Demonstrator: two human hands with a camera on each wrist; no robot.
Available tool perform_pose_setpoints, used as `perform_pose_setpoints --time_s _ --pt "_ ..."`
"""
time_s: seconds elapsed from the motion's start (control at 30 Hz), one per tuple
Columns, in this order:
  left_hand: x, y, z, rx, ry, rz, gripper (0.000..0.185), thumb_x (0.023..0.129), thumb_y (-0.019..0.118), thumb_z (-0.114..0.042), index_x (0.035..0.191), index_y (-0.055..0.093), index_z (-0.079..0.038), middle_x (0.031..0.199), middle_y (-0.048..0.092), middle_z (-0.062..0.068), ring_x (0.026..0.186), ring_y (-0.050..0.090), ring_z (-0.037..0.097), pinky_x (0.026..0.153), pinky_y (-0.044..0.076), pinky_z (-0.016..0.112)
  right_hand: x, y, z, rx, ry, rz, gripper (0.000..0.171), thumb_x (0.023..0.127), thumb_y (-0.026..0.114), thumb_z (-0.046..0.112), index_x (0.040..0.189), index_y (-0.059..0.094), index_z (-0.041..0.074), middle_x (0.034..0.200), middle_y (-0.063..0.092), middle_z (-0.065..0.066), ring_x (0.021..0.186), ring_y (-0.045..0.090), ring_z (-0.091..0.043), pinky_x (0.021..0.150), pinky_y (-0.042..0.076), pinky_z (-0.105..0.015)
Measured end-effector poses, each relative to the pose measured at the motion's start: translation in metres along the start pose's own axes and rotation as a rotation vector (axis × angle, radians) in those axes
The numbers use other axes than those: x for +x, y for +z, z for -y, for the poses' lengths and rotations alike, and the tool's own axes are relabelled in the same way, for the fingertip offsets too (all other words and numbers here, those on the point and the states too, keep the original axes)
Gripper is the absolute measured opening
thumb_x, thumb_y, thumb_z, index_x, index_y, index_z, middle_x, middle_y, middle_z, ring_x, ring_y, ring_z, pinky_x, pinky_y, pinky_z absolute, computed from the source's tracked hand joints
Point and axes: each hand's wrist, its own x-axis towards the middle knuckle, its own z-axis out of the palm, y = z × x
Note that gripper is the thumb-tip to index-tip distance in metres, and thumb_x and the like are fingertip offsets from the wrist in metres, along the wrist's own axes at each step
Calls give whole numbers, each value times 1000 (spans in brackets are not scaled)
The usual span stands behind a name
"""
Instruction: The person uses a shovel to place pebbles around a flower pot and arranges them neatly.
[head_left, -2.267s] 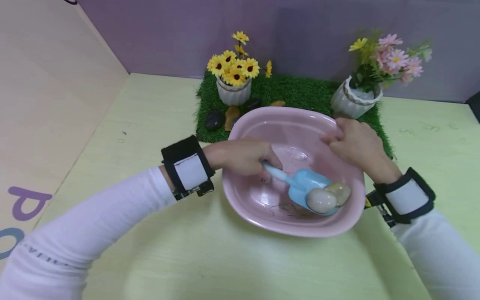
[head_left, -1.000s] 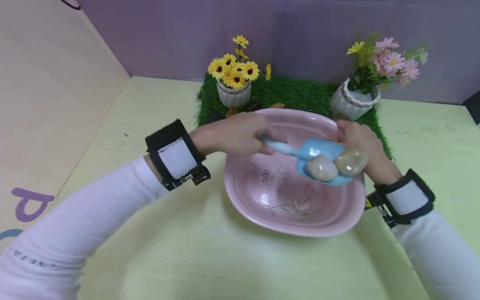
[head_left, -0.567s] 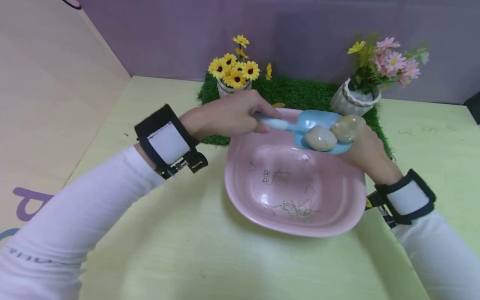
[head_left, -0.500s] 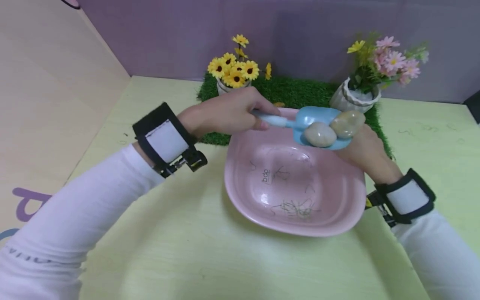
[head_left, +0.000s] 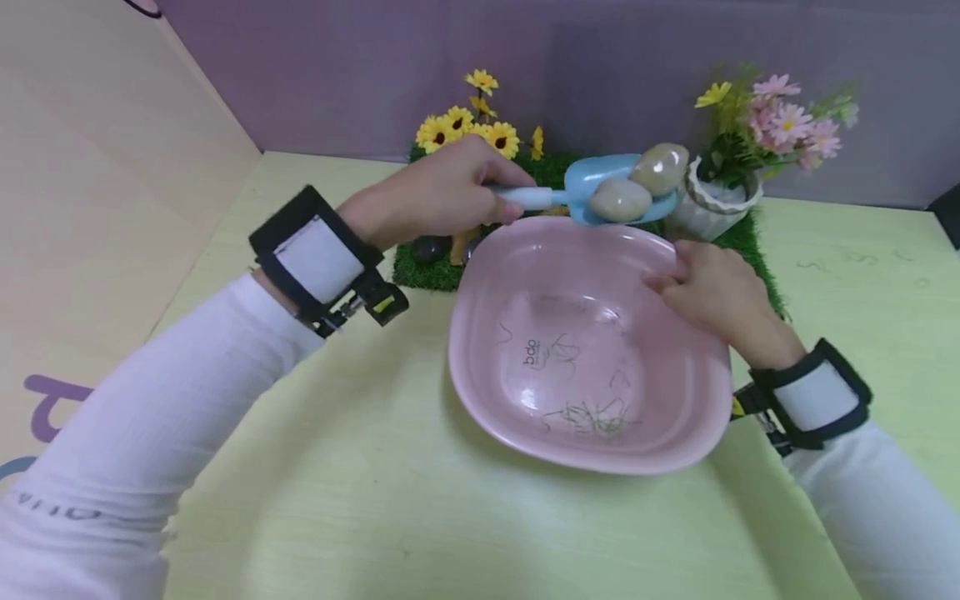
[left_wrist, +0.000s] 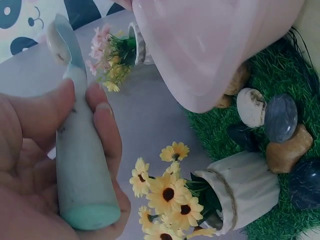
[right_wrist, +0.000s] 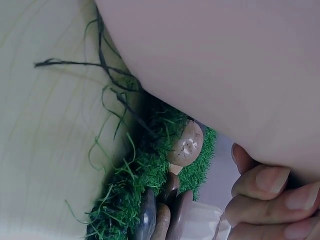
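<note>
My left hand (head_left: 450,190) grips the pale handle of a blue scoop (head_left: 596,171), fingers wrapped round it in the left wrist view. Two smooth stones lie in the scoop: a greyish one (head_left: 621,200) and a tan one (head_left: 660,169). The scoop is raised over the far rim of a pink basin (head_left: 480,400), overlapping the turf behind it in the head view. My right hand (head_left: 723,292) holds the basin's far right rim, thumb inside and fingers curled underneath, as the right wrist view shows. Loose grass strands (head_left: 596,417) lie on the basin's floor.
Behind the basin lies a strip of artificial turf (head_left: 420,275). On it stand a pot of yellow flowers (left_wrist: 245,187) and a tilted pot of pink flowers (head_left: 705,208). Several stones, among them a dark one (left_wrist: 281,117), sit on the turf. A purple wall (head_left: 337,75) rises behind.
My left hand has lifted the scoop with both stones out of the basin and moved it away, past the far rim. My right hand and the basin have stayed in place.
</note>
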Motion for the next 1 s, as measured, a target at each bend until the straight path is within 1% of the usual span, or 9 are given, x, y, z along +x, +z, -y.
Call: perform_pose_setpoints --time_s 0.13,0.2,0.33,0.5,0.6,0.67,0.77,0.9,1.0 --pt "0 -2 2 -17 -58 -34 31 101 53 -13 130 64 -15 81 60 9 47 57 17 49 45 24 0 0 0 -6 4 -7 41 94 60 40 76 41 9 64 42 -10 66 48 -31 52 33 -36" --pt "0 -2 3 -16 -76 -47 31 101 54 -13 130 64 -15 75 55 7 48 55 16 49 42 23 0 0 0 -4 4 -7 41 94 60 40 76 40 9 64 41 -10 65 48 -31 52 33 -36" --pt "1 -3 4 -19 -92 -75 31 100 54 -13 129 65 -13 78 54 7 51 51 13 50 37 22 -1 0 0 -4 6 0 41 95 59 40 76 40 9 63 39 -8 64 46 -29 51 32 -35" --pt "3 -5 4 -38 -117 -104 31 101 54 -13 129 65 -11 93 59 8 56 55 13 53 41 22 -1 0 0 1 5 7 40 95 59 39 77 40 9 63 39 -8 63 46 -28 51 33 -34" --pt "5 -6 5 -40 -126 -119 31 101 52 -13 129 64 -10 98 61 8 60 56 15 56 42 22 -1 0 0 -1 3 9 41 95 59 39 77 40 9 63 39 -8 63 46 -28 51 33 -35" --pt "6 -6 7 -46 -130 -126 30 101 51 -13 128 64 -9 97 61 9 60 57 15 57 41 23 -1 0 0 0 0 11 41 95 59 40 77 39 9 63 39 -8 63 46 -28 51 33 -35" --pt "8 -8 9 -32 -122 -140 30 101 51 -14 128 64 -9 92 60 8 56 52 13 56 35 23 -1 -1 -1 -5 -2 9 41 95 59 40 77 39 9 63 39 -8 63 46 -28 51 33 -35" --pt "9 -9 14 -54 -114 -128 26 101 51 -15 121 67 -8 79 65 8 51 59 17 56 37 25 -1 -1 -2 -7 -3 4 41 95 59 39 77 39 9 63 39 -8 63 46 -29 51 32 -35" --pt "11 -8 18 -62 -129 -124 22 102 51 -16 115 68 -9 70 64 8 51 61 19 56 37 26 0 0 -2 3 -8 9 39 96 58 39 77 40 9 64 40 -9 63 47 -29 51 32 -35"
